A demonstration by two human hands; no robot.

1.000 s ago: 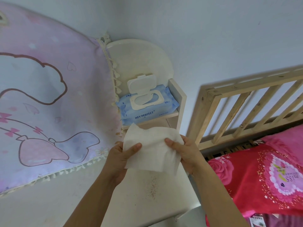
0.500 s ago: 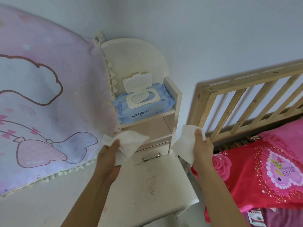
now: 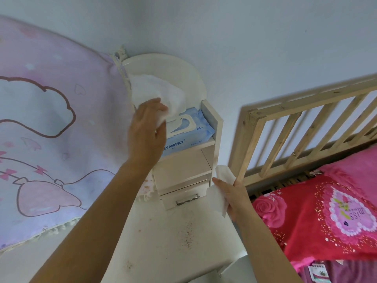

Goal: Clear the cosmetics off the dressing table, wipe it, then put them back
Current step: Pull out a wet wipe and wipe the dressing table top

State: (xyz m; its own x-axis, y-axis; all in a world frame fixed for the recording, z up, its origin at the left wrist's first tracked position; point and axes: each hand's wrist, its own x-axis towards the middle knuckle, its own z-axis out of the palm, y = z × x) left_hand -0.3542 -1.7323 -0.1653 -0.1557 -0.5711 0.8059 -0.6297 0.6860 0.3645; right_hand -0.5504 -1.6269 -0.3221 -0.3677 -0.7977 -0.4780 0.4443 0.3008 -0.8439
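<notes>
My left hand is raised over the blue wet-wipe pack on the dressing table's upper shelf and grips a white wipe that hangs in front of the round backboard. My right hand holds a second white wipe beside the small drawer unit. The cream dressing table top below carries brown speckled stains and no cosmetics.
A pink cartoon-print cloth hangs at the left. A wooden bed rail and a red floral blanket lie at the right. The drawer has a metal handle.
The one wipe held by both hands has become two pieces. My left hand rose with its wipe to the pack on the shelf; my right hand moved right and down.
</notes>
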